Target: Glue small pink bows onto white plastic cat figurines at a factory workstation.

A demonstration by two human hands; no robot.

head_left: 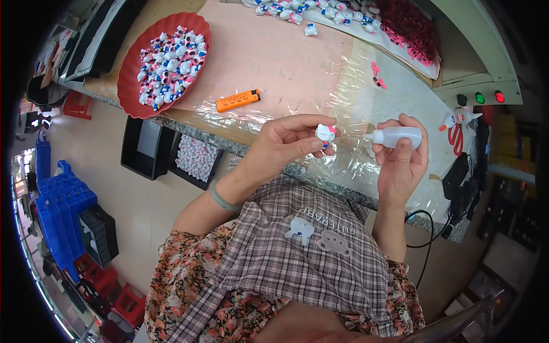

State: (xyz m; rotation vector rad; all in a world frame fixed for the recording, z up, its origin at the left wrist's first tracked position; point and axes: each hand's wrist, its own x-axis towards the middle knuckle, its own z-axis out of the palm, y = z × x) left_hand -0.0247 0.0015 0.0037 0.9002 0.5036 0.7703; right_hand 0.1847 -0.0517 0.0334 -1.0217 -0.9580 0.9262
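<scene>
Between the thumb and fingers of my left hand [273, 147] is a small white figurine [325, 132] with a pink bow and a blue lower part. My right hand [402, 171] is wrapped round a whitish squeeze bottle [397, 137], held sideways. Its thin nozzle points left toward the figurine; whether the tip touches it is too fine to tell. Both hands are over the near edge of the workbench [269, 86]. On the bench beyond my left hand lies an orange lighter [238, 100]. A few loose pink pieces [376, 74] lie beyond my right hand.
A red scalloped bowl [127, 74] full of figurines stands at left. Farther back are more white figurines [286, 11], a lone figurine [310, 30] and a heap of pink pieces [407, 28]. Red-handled scissors [456, 140] lie at right. Below the bench edge sit black bins [146, 150].
</scene>
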